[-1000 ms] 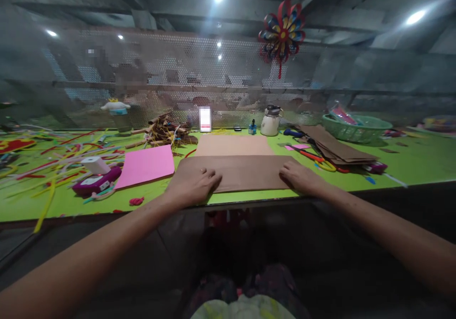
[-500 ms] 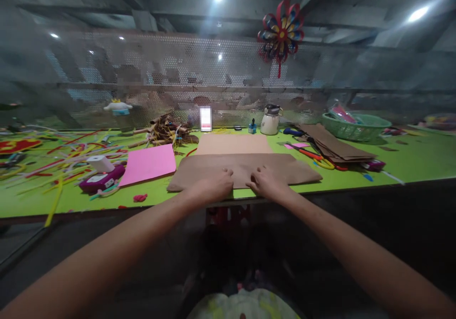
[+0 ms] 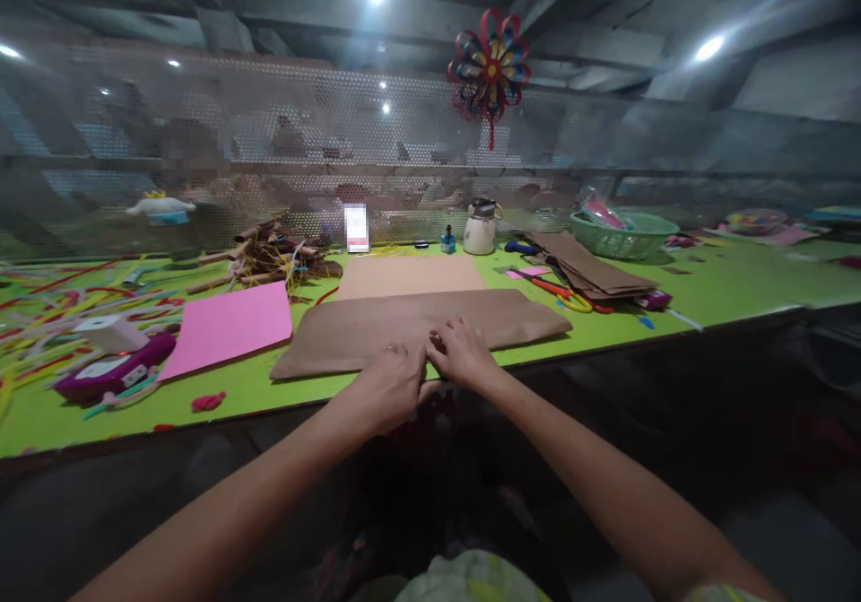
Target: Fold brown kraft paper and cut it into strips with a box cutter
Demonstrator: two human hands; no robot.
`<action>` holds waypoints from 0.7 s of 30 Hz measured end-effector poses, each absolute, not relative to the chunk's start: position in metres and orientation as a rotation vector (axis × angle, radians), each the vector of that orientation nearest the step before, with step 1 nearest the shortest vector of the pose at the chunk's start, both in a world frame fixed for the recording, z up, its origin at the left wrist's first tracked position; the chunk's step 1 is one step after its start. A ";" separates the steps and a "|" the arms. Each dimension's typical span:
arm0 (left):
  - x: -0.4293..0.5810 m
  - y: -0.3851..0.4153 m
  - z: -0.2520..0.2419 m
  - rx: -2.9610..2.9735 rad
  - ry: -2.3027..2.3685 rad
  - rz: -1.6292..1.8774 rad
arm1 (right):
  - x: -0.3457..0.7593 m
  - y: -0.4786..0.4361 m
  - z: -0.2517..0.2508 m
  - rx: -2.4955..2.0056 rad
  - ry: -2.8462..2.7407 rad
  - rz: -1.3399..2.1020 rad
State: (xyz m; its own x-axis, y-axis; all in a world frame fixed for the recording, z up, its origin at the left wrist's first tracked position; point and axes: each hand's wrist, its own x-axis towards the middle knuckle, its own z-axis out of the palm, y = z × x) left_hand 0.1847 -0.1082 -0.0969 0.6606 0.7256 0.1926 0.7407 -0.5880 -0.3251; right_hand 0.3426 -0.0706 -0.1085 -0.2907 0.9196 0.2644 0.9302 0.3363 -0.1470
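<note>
A folded sheet of brown kraft paper (image 3: 356, 333) lies along the front of the green table, its near edge toward me. My left hand (image 3: 394, 382) is closed at the middle of that edge, fingers curled over the paper and thumb at the table's rim. Right beside it, my right hand (image 3: 461, 351) pinches the same edge with bent fingers; the fingertips are partly hidden. Behind the folded part lies a lighter tan sheet (image 3: 410, 274); whether the two are joined I cannot tell. A pink sheet (image 3: 232, 328) rests to the left.
Left on the table (image 3: 262, 393) are a purple power strip (image 3: 111, 378), pipe cleaners (image 3: 40, 315) and a heap of brown scraps (image 3: 269, 257). Scissors (image 3: 561, 292), stacked brown paper (image 3: 592, 266) and a green basket (image 3: 625, 236) are at right; a phone (image 3: 356, 227) and jug (image 3: 480, 228) stand behind.
My hands have come closer together along the paper's near edge, the left slightly lower. The view has turned right, so the table's things appear further left.
</note>
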 end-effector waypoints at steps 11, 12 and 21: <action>0.179 -0.111 -0.105 -2.522 -1.280 -0.129 | 0.496 -0.058 -0.119 -2.076 -1.947 -0.169; 0.179 -0.111 -0.106 -2.519 -1.281 -0.124 | 0.511 -0.058 -0.120 -2.101 -1.918 -0.181; 0.180 -0.110 -0.107 -2.506 -1.289 -0.134 | 0.561 -0.048 -0.134 -2.088 -1.852 -0.243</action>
State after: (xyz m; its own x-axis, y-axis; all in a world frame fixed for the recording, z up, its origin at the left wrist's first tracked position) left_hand 0.1797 -0.1095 -0.1071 0.5888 0.7761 0.2258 0.8059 -0.5423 -0.2375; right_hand 0.5614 -0.0477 -0.1344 0.1364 0.9281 0.3463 0.9861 -0.0937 -0.1372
